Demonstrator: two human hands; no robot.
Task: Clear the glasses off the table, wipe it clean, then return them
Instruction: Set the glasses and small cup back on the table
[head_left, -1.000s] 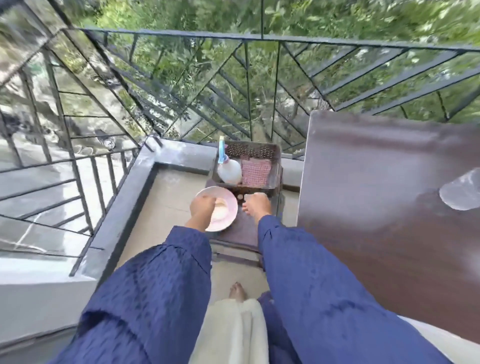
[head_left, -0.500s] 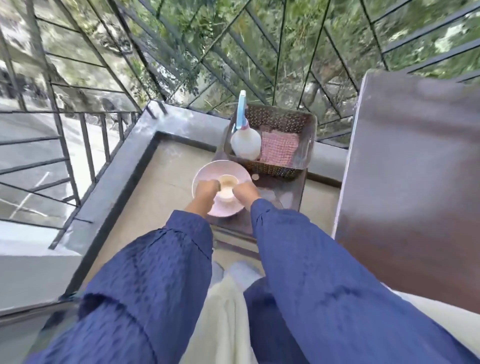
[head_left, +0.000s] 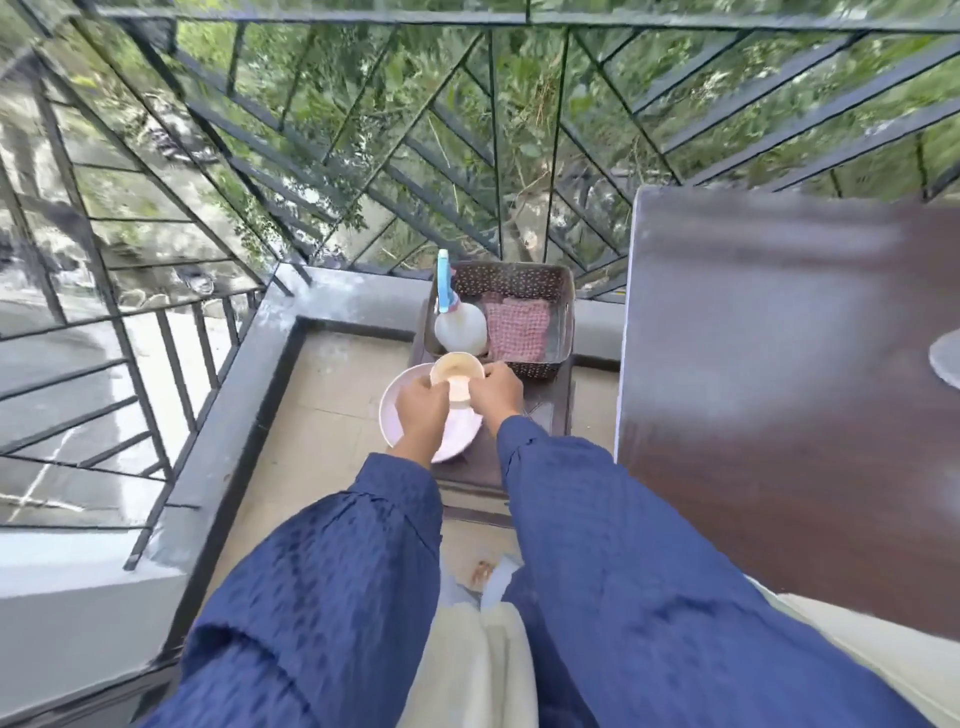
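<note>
over stool (head_left: 540, 415), both hands' grip clasps 1 cream, tilted glass (head_left: 457, 376).

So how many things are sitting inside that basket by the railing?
2. A white spray bottle with a blue nozzle stands in the left side of the basket; a pink checked cloth lies on the right. Anything underneath the cloth would be hidden.

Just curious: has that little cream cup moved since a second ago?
Yes. The cream cup, held in both hands, has come up off the pink plate and now overlaps the basket edge.
</note>
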